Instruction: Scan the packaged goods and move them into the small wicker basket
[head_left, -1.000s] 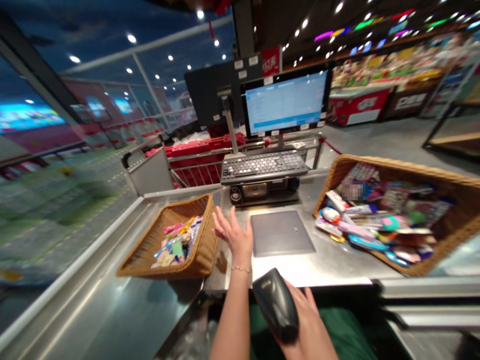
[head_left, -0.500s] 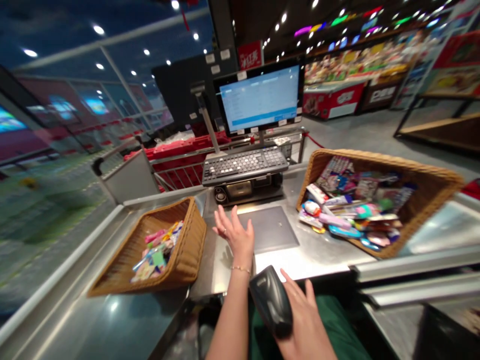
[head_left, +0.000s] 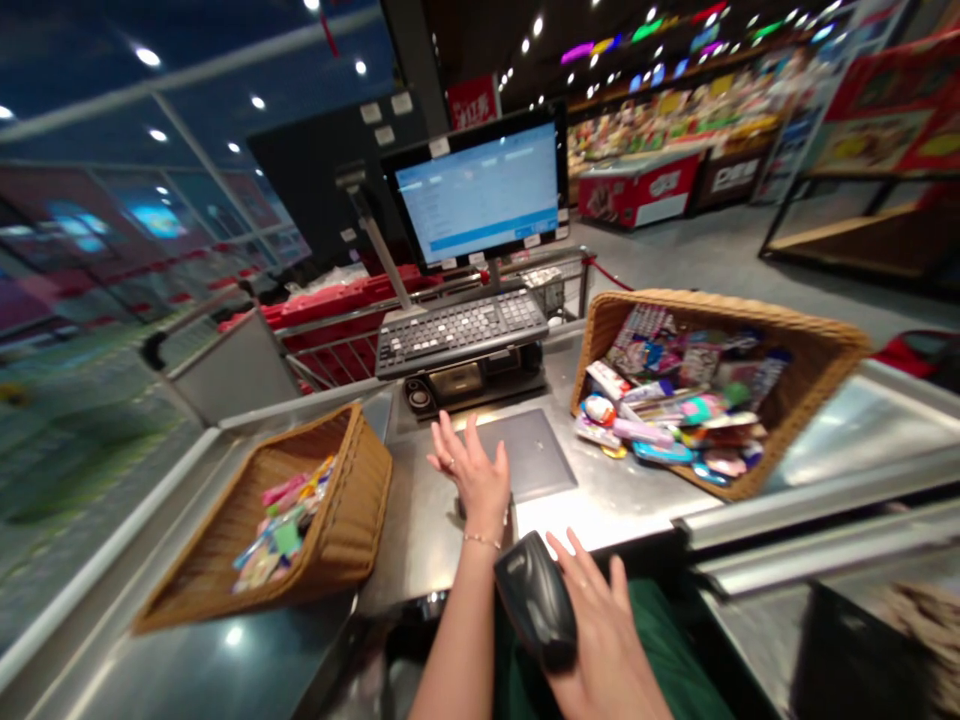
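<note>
My left hand point(head_left: 472, 470) hovers open over the steel checkout counter point(head_left: 420, 530), fingers spread, holding nothing, at the left edge of a dark flat scan plate point(head_left: 529, 455). A thin bracelet is on its wrist. My right hand point(head_left: 600, 620) is down near my lap and grips a black handheld barcode scanner point(head_left: 534, 598). A wicker basket point(head_left: 341, 530) with a few small packets lies to the left. A larger wicker basket point(head_left: 817, 360), tipped toward me and full of colourful packaged items point(head_left: 667, 410), lies to the right.
Behind the plate stand a keyboard point(head_left: 461, 325) on a till unit and a lit monitor point(head_left: 480, 195). Red shopping baskets point(head_left: 330, 315) and a metal rail lie beyond. Steel ledges point(head_left: 810, 500) run off to the right; store shelves fill the background.
The view has swung to the right, so the baskets and till sit further left in the picture. My left hand stays raised and open; my right hand keeps hold of the scanner.
</note>
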